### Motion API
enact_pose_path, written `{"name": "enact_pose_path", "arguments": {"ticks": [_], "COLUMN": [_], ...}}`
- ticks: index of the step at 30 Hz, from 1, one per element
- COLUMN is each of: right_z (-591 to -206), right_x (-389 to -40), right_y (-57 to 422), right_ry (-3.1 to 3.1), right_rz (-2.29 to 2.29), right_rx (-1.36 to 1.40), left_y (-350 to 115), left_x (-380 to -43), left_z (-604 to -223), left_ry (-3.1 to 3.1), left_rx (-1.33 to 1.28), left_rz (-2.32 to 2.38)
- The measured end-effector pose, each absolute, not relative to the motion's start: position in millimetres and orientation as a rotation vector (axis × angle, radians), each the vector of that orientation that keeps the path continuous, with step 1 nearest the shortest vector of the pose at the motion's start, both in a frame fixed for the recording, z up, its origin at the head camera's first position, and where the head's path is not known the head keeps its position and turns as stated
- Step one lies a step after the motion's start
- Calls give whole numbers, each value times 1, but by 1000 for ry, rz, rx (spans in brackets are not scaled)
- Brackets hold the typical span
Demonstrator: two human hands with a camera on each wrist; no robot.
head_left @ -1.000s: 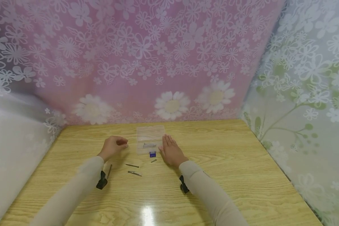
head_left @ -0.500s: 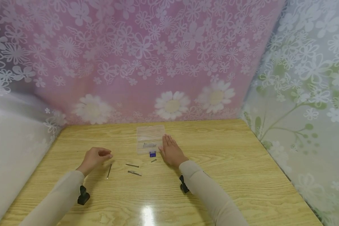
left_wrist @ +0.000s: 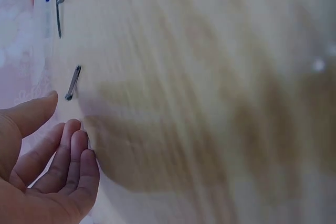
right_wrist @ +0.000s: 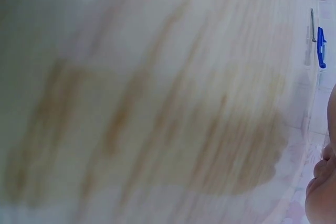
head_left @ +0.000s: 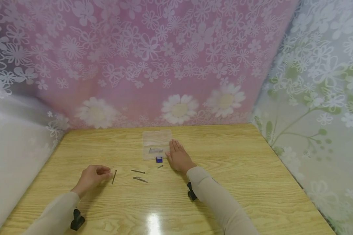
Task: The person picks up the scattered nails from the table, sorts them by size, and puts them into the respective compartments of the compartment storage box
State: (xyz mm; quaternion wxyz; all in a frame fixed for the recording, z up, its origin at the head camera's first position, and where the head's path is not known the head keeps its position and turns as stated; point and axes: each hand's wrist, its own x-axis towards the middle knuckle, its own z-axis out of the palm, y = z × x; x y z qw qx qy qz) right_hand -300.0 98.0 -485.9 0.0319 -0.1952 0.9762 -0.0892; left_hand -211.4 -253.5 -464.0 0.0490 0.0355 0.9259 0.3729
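Head view has the left hand [head_left: 92, 178] just beside a lone nail [head_left: 114, 177] on the bench [head_left: 238, 169]; its thumb stands apart from the curved fingers, with nothing visible between them, as the left wrist view bears out; whether the fingertips touch the wood I cannot tell. The nail's wider end, apparently its head, lies nearest those fingers; a pinch close under that end, thumb on one side and forefinger on the other, should hold better than one at the thin shank, which would probably roll; lowering the fingertips to the wood first would help.

The right hand [head_left: 179, 158] lies flat with straight fingers at the right edge of the clear box [head_left: 157, 137], gripping nothing; keeping it there seems a sound way to steady the box, though how hard it presses does not show. Some nails lie in the box's near part, behind the blue latch [head_left: 159, 160]; between the lone nail and the latch lie a single nail [head_left: 138, 171], a crossed pair [head_left: 140, 179] and a short nail [head_left: 160, 166]; a low, unhurried path would best avoid nudging them.
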Motion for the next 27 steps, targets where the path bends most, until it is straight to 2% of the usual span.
{"name": "enact_pose_path", "arguments": {"ticks": [14, 27], "right_z": [-492, -489], "right_x": [-303, -302], "right_y": [100, 99], "right_ry": [3009, 2999], "right_rz": [-281, -287], "right_rx": [-604, -611], "left_y": [-235, -242], "left_x": [-190, -194], "left_z": [-477, -481], "left_ry": [2969, 3041], "left_rx": [112, 104], "left_rz": [1075, 1027]}}
